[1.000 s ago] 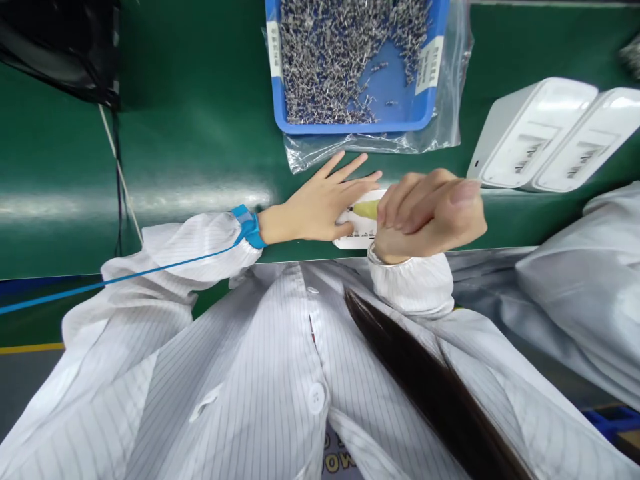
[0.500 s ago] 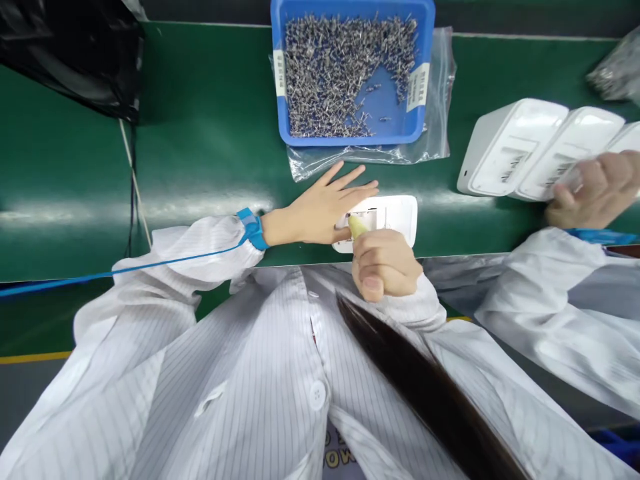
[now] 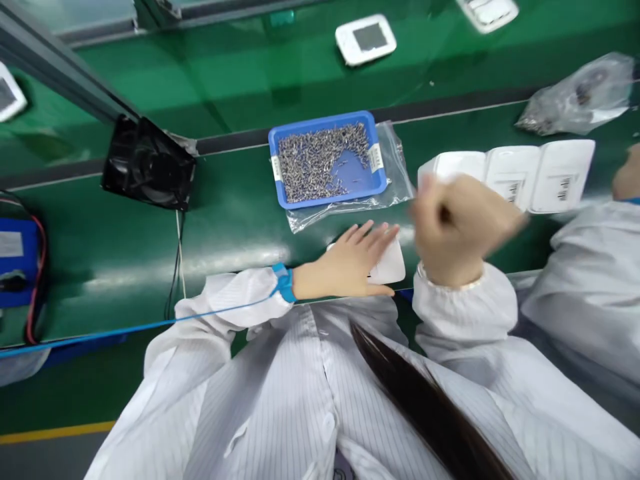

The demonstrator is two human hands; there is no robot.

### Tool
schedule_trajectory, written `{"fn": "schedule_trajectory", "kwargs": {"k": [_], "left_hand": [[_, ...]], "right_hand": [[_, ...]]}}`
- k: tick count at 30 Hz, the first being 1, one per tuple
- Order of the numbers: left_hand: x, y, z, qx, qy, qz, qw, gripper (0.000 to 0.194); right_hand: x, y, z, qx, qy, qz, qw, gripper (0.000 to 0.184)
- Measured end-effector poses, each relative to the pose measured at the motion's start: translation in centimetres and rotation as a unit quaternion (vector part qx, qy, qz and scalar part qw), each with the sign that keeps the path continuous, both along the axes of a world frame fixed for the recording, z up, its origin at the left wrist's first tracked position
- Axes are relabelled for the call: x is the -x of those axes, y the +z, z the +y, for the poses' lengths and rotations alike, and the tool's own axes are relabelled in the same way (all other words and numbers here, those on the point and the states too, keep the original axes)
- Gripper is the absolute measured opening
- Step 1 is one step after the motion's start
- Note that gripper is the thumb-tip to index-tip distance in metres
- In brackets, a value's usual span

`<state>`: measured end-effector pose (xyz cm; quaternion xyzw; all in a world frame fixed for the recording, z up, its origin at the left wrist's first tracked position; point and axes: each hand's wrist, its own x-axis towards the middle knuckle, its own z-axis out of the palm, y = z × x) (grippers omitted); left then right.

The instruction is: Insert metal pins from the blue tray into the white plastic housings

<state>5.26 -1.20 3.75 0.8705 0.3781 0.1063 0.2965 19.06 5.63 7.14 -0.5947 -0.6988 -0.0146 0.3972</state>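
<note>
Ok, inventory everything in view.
tray: 1, blue, mid-bench
metal parts: many, silvery, in tray
plastic bag: 1, clear, under tray
filled bag: 1, clear, upper right
casings: 3, white, right
fan: 1, black, left
units: 3, white, far side
box: 1, blue, left edge
bench: 1, green, centre
co-worker's hand: 1, bare, right edge
coat: 1, white, bottom
strap: 1, blue, left wrist
left hand: 1, bare, over another casing
right hand: 1, bare, blurred, right

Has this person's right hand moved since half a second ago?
Yes. Judged against the blue tray, the right hand has moved rightward; in this view it now partly covers the leftmost white case.
</note>
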Motion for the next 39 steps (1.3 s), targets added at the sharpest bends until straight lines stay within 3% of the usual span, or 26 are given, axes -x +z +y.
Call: {"fn": "schedule_trajectory", "kwargs": {"k": [2,4,7,9,12,15,16,18,20,22,25,28,30,34,39], "left_hand": [[-1.3,-1.0,-0.4,-0.051,-0.021,0.011,0.998,0.101],[-1.2,-1.4,-0.8,-0.071,-0.05,0.001,0.996,0.093],[1.3,-0.2,-1.2,-0.13,-0.095,-0.081,0.984,0.085],[4.0,1.2,-0.3,-0.222,-0.056,-0.144,0.963,0.078],[7.8,2.7,4.4,-0.364,0.148,-0.185,0.901,0.091],[10.6,2.6,12.4,-0.406,0.407,-0.191,0.795,0.102],[11.5,2.3,15.2,-0.377,0.497,-0.204,0.754,0.099],[13.1,1.7,19.9,-0.246,0.64,-0.222,0.693,0.087],[14.1,1.2,22.4,-0.141,0.688,-0.228,0.675,0.07],[14.2,1.0,22.4,-0.119,0.681,-0.233,0.683,0.064],[12.4,0.6,19.1,-0.148,0.62,-0.239,0.733,0.062],[9.5,-0.2,14.0,-0.14,0.46,-0.289,0.828,0.045],[7.7,-0.8,10.7,-0.035,0.359,-0.372,0.855,0.035],[5.9,-2.0,6.0,0.092,0.277,-0.373,0.881,0.035],[5.9,-3.8,4.0,0.216,0.197,-0.369,0.883,0.062]], "right_hand": [[-0.3,0.6,2.4,0.086,0.062,-0.098,0.99,0.031],[-0.3,0.4,4.1,0.197,0.11,-0.201,0.953,0.021],[0.2,-0.6,5.3,0.282,0.137,-0.242,0.918,0.03],[0.9,-1.2,5.3,0.295,0.157,-0.237,0.912,0.032],[2.0,-1.5,5.1,0.317,0.139,-0.242,0.907,0.032],[2.7,-1.3,5.1,0.335,0.11,-0.241,0.904,0.032],[2.9,-1.3,5.1,0.335,0.107,-0.24,0.905,0.033],[2.9,-1.4,5.2,0.328,0.109,-0.244,0.906,0.033],[2.8,-1.7,5.2,0.319,0.112,-0.252,0.907,0.034],[2.7,-2.0,5.3,0.31,0.117,-0.257,0.908,0.034],[2.7,-2.4,5.3,0.295,0.119,-0.254,0.913,0.037],[2.7,-2.3,4.3,0.269,0.131,-0.207,0.932,0.036],[2.8,-2.0,2.9,0.251,0.164,-0.108,0.948,0.031],[2.7,-1.4,-0.6,0.253,0.241,0.107,0.931,0.021],[2.2,-1.2,-3.7,0.316,0.263,0.166,0.896,0.02]]}}
